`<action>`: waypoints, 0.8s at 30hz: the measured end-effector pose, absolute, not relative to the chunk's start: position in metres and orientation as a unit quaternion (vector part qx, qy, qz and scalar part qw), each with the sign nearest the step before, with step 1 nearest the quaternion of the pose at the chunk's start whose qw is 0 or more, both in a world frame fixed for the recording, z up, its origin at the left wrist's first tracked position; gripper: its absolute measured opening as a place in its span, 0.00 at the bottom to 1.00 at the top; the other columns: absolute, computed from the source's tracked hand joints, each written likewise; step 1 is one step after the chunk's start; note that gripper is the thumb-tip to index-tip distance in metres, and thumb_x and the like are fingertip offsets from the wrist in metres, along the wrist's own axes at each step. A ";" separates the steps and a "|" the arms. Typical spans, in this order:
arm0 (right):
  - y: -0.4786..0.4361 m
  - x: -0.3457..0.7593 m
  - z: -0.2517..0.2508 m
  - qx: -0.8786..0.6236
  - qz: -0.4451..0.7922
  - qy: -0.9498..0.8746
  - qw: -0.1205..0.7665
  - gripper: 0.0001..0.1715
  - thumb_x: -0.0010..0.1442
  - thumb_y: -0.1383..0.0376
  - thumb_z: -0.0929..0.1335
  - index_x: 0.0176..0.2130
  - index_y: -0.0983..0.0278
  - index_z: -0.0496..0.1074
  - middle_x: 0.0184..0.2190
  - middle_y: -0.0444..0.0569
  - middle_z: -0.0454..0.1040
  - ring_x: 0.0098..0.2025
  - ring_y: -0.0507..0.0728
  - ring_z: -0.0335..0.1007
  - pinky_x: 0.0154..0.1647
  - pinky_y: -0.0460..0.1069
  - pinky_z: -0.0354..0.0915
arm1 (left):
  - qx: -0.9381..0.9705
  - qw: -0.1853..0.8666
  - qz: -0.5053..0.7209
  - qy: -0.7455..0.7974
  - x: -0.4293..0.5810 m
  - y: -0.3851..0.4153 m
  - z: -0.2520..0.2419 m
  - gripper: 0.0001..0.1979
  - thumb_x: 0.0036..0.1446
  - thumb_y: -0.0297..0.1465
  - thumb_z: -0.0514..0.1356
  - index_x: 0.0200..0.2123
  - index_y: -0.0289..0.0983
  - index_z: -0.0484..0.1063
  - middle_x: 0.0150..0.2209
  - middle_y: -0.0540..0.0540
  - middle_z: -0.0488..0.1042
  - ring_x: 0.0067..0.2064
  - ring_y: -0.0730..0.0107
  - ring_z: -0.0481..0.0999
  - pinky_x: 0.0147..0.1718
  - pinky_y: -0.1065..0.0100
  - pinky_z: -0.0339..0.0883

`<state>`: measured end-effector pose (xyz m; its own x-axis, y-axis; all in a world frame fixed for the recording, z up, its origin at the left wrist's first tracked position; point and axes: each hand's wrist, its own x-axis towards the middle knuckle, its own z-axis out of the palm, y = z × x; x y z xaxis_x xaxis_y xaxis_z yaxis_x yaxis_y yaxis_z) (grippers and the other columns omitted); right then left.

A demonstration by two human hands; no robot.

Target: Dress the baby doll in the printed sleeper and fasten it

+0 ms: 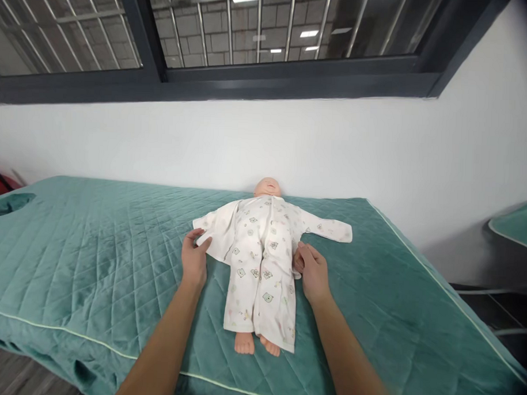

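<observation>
A baby doll [267, 188] lies on its back on a green quilted bed [92, 255], head toward the wall, bare feet toward me. It wears a white patterned romper [261, 261] whose left front flap is spread open on the bed. My left hand [194, 258] pinches the edge of that open flap, fingers curled on the cloth. My right hand [311, 271] rests at the doll's other side, fingers closed on the romper's edge by the hip. The right sleeve [329, 227] lies stretched out flat.
The bed runs along a white wall [377, 155] under a dark-framed window [250, 76]. A face hole [8, 203] is in the bed's far left end. A second green bed corner [517, 223] shows at the right, with a floor gap between.
</observation>
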<state>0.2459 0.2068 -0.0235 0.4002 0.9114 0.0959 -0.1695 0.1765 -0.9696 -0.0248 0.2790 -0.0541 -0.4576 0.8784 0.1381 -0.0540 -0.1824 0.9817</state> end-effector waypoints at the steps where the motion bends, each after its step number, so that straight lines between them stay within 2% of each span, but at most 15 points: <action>1: 0.208 0.246 -0.024 -0.496 0.409 -0.365 0.674 0.28 0.58 0.51 0.72 0.19 0.62 0.59 0.16 0.37 0.53 0.20 0.48 0.45 0.20 0.46 0.44 | 0.350 0.402 0.687 0.495 -0.026 0.280 -0.054 0.18 0.48 0.30 0.66 0.44 0.41 0.70 0.48 0.46 0.74 0.47 0.67 0.75 0.48 0.64 0.71; 3: 0.209 0.247 -0.025 -0.488 0.420 -0.355 0.678 0.29 0.57 0.51 0.72 0.19 0.62 0.57 0.16 0.37 0.52 0.20 0.47 0.45 0.20 0.46 0.43 | 0.298 0.471 0.708 0.434 -0.030 0.284 -0.050 0.14 0.47 0.30 0.67 0.39 0.40 0.70 0.43 0.47 0.75 0.44 0.69 0.76 0.46 0.65 0.72; 6: 0.211 0.249 -0.027 -0.482 0.432 -0.345 0.679 0.30 0.56 0.51 0.73 0.18 0.62 0.56 0.17 0.37 0.50 0.19 0.47 0.43 0.20 0.46 0.42 | 0.273 0.502 0.713 0.406 -0.029 0.291 -0.032 0.09 0.50 0.31 0.66 0.32 0.40 0.66 0.32 0.50 0.73 0.36 0.70 0.76 0.41 0.65 0.73; 9: 0.212 0.249 -0.028 -0.484 0.442 -0.334 0.678 0.30 0.56 0.51 0.73 0.19 0.62 0.56 0.17 0.36 0.51 0.19 0.46 0.43 0.19 0.45 0.42 | 0.313 0.488 0.714 0.394 -0.014 0.292 0.004 0.10 0.48 0.32 0.67 0.32 0.40 0.67 0.28 0.52 0.70 0.30 0.73 0.72 0.32 0.69 0.69; 12: 0.214 0.248 -0.025 -0.500 0.454 -0.309 0.670 0.30 0.55 0.51 0.74 0.20 0.61 0.55 0.16 0.35 0.49 0.18 0.46 0.41 0.17 0.45 0.41 | 0.486 0.403 0.682 0.370 0.011 0.281 0.045 0.07 0.48 0.28 0.65 0.31 0.40 0.69 0.27 0.53 0.67 0.29 0.76 0.66 0.28 0.72 0.62; 15: 0.215 0.245 -0.020 -0.522 0.461 -0.298 0.653 0.30 0.54 0.50 0.75 0.21 0.61 0.55 0.17 0.34 0.48 0.18 0.45 0.39 0.17 0.44 0.41 | 0.732 0.338 0.479 0.347 0.034 0.263 0.066 0.07 0.49 0.21 0.58 0.27 0.39 0.71 0.24 0.53 0.65 0.27 0.76 0.64 0.29 0.71 0.60; 16: 0.214 0.243 -0.018 -0.528 0.458 -0.303 0.647 0.30 0.54 0.50 0.75 0.21 0.61 0.55 0.18 0.34 0.47 0.19 0.46 0.39 0.17 0.44 0.41 | 0.795 0.327 0.397 0.321 0.039 0.258 0.068 0.10 0.50 0.20 0.56 0.29 0.39 0.73 0.24 0.53 0.65 0.27 0.75 0.65 0.30 0.70 0.61; 18: 0.211 0.240 -0.015 -0.546 0.438 -0.319 0.639 0.31 0.55 0.50 0.74 0.21 0.61 0.54 0.18 0.35 0.48 0.20 0.46 0.40 0.18 0.45 0.42 | 0.862 0.306 0.311 0.259 0.043 0.251 0.064 0.12 0.55 0.21 0.54 0.36 0.39 0.76 0.29 0.52 0.70 0.30 0.75 0.68 0.32 0.70 0.62; 19: 0.210 0.238 -0.014 -0.557 0.422 -0.329 0.635 0.31 0.56 0.50 0.74 0.21 0.61 0.54 0.18 0.35 0.48 0.20 0.46 0.41 0.19 0.45 0.43 | 0.872 0.298 0.308 0.237 0.043 0.251 0.060 0.12 0.58 0.22 0.54 0.40 0.40 0.76 0.33 0.50 0.73 0.32 0.74 0.70 0.33 0.70 0.64; 21: 0.207 0.236 -0.009 -0.585 0.378 -0.346 0.628 0.30 0.58 0.50 0.72 0.21 0.62 0.56 0.18 0.37 0.51 0.21 0.47 0.45 0.20 0.45 0.45 | 0.847 0.278 0.377 0.254 0.039 0.257 0.051 0.11 0.63 0.26 0.54 0.43 0.40 0.75 0.37 0.48 0.76 0.35 0.72 0.73 0.36 0.69 0.66; 24: 0.213 0.236 0.002 -0.621 0.282 -0.385 0.621 0.20 0.60 0.53 0.70 0.25 0.62 0.65 0.21 0.39 0.60 0.24 0.50 0.54 0.25 0.46 0.53 | 0.726 0.236 0.506 0.401 0.034 0.288 0.043 0.10 0.65 0.29 0.53 0.40 0.40 0.75 0.35 0.48 0.77 0.36 0.70 0.74 0.39 0.67 0.66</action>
<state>0.2361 0.2134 0.0022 0.5443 0.8291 0.1279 0.1280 0.0686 -0.9894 0.0337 0.2880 0.0426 0.1654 0.8211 0.5462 0.3442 -0.5671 0.7483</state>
